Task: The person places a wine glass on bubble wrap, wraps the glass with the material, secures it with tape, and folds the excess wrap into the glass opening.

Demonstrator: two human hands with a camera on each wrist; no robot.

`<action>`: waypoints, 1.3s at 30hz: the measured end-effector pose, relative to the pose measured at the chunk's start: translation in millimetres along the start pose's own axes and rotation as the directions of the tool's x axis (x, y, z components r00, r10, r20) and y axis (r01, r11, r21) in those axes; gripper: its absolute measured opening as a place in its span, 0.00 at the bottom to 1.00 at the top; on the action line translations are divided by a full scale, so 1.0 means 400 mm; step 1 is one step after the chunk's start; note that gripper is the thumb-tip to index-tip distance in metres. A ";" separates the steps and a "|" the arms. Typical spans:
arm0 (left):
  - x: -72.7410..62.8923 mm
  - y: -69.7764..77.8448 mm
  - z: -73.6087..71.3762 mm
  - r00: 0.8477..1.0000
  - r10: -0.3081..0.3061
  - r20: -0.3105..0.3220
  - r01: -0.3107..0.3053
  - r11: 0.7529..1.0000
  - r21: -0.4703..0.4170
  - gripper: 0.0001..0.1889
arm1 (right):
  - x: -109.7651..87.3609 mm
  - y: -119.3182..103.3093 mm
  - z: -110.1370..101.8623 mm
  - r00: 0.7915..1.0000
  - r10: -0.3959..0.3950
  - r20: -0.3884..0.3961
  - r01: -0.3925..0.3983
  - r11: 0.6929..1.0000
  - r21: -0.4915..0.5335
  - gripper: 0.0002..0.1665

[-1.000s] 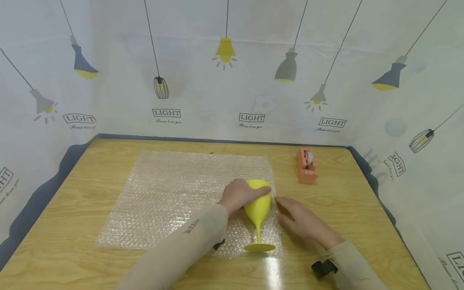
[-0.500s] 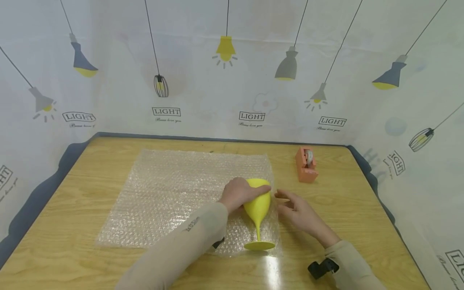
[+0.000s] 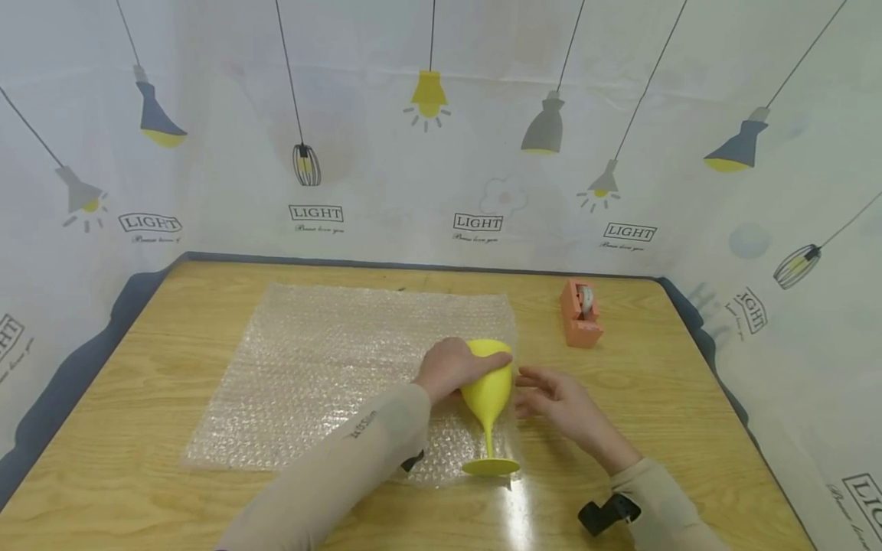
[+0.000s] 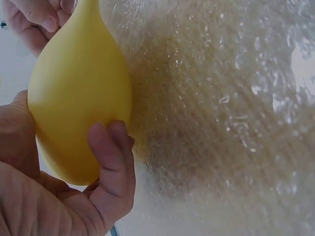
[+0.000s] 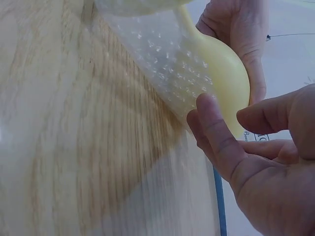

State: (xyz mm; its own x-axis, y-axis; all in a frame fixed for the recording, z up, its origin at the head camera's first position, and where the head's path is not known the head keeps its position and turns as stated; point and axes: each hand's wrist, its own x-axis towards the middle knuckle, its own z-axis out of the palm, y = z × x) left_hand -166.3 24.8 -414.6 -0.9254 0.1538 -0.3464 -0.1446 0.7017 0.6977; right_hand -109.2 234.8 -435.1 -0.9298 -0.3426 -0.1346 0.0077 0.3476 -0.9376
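Note:
A yellow goblet point(image 3: 488, 402) lies on the right part of a clear bubble wrap sheet point(image 3: 310, 360), its foot toward the person. My left hand point(image 3: 451, 369) grips its bowl, the thumb across the near side of the rim; in the left wrist view the fingers curl round the bowl point(image 4: 81, 93). To the right of the goblet, my right hand point(image 3: 565, 405) has its fingers at the sheet's right edge. In the right wrist view that edge of bubble wrap point(image 5: 165, 59) is raised beside the goblet, with fingertips against it and the thumb apart.
An orange tape dispenser point(image 3: 581, 315) with a roll of tape stands at the back right of the wooden table point(image 3: 661, 367). A printed cloth point(image 3: 386, 168) with lamp pictures surrounds the table's back and sides.
The right hand has shifted slightly left, and the sheet's right edge has come up and in toward the goblet. The left hand and goblet have stayed nearly still.

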 end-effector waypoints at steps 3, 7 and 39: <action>0.002 -0.002 -0.001 1.000 -0.004 0.004 0.004 1.000 0.012 0.37 | 0.003 0.003 0.006 1.000 0.002 -0.019 -0.002 1.000 0.005 0.34; 0.007 -0.004 -0.002 1.000 -0.016 0.008 0.016 0.999 0.050 0.39 | 0.006 0.007 0.014 0.999 0.008 -0.050 -0.008 1.000 0.008 0.36; 0.003 -0.015 -0.035 0.991 -0.040 -0.125 0.059 0.987 0.150 0.56 | 0.027 0.001 0.060 0.968 -0.123 -0.220 0.079 0.977 -0.196 0.36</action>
State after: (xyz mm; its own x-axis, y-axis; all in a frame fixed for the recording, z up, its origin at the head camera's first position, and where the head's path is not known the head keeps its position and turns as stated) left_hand -171.3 11.0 -410.5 -0.9553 0.0374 -0.2932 -0.1446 0.8061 0.5739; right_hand -110.6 210.5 -444.6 -0.9817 -0.1822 0.0554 -0.1385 0.4837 -0.8642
